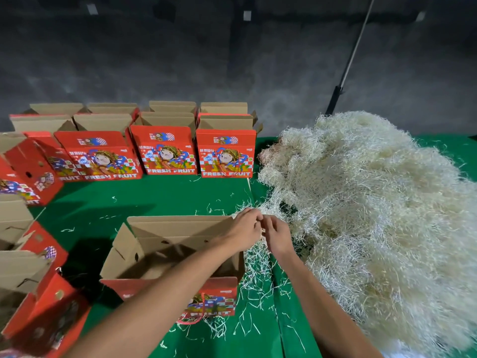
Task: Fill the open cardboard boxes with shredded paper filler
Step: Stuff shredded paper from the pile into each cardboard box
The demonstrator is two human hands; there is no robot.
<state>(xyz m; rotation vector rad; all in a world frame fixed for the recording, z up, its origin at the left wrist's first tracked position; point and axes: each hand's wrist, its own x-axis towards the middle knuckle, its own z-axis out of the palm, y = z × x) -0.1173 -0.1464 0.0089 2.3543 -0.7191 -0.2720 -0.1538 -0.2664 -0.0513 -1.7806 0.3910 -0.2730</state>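
An open cardboard box (178, 250), its floor bare, is seen at the near centre of the green counter (160, 195). Just right of its far right corner, the left hand (245, 229) and right hand (277, 236) are closed together on a tuft of shredded paper (255, 257). The big heap (374, 202) lies further right; the tuft is judged to go left and down.

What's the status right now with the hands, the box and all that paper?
Left hand and right hand both gripping shredded paper beside open box. Box looks unfilled. Nothing blocking.
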